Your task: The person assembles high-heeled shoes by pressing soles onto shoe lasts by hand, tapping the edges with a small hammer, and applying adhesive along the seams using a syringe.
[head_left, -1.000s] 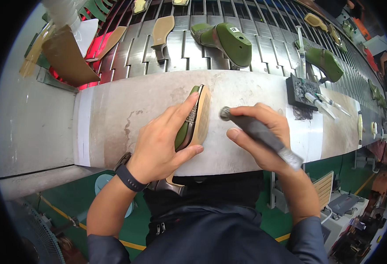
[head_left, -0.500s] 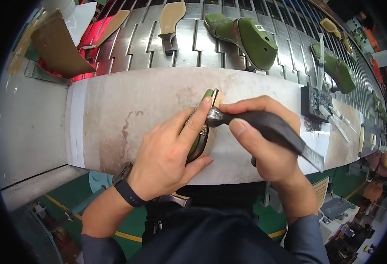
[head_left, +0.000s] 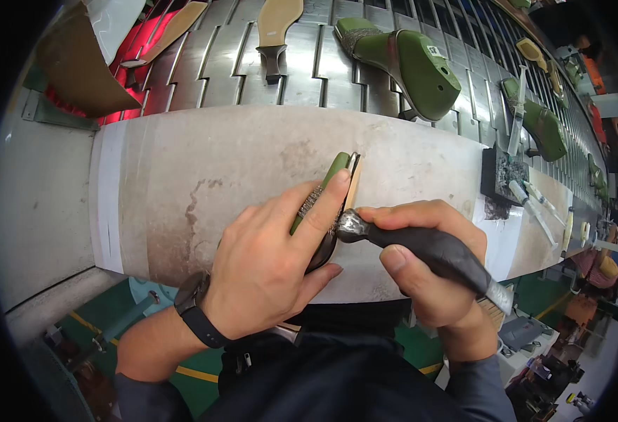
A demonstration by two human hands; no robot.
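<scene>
On the bench, head view: shoe [head_left: 341, 164], green last inside, sole turned right, near bench middle.
Left hand [head_left: 263, 264]: gripping shoe, fingers over the upper, thumb at its lower end.
Right hand [head_left: 442, 292]: closed round the dark handle of a metal-headed tool [head_left: 439, 254]; head at sole edge, contact unclear.
Hidden: most of upper under left hand; heel mostly behind wrist; part of handle behind fingers.
Cut off: tan sole [head_left: 279, 27] at top edge.
Hard to read: small clutter far right.
Bench top [head_left: 161, 165]: pale, brown-stained; syringes [head_left: 532, 205] by black block [head_left: 490, 172].
Beyond: slatted metal conveyor [head_left: 295, 91] carrying green lasts [head_left: 432, 88].
Floor [head_left: 419, 349]: green, yellow line [head_left: 196, 374].
</scene>
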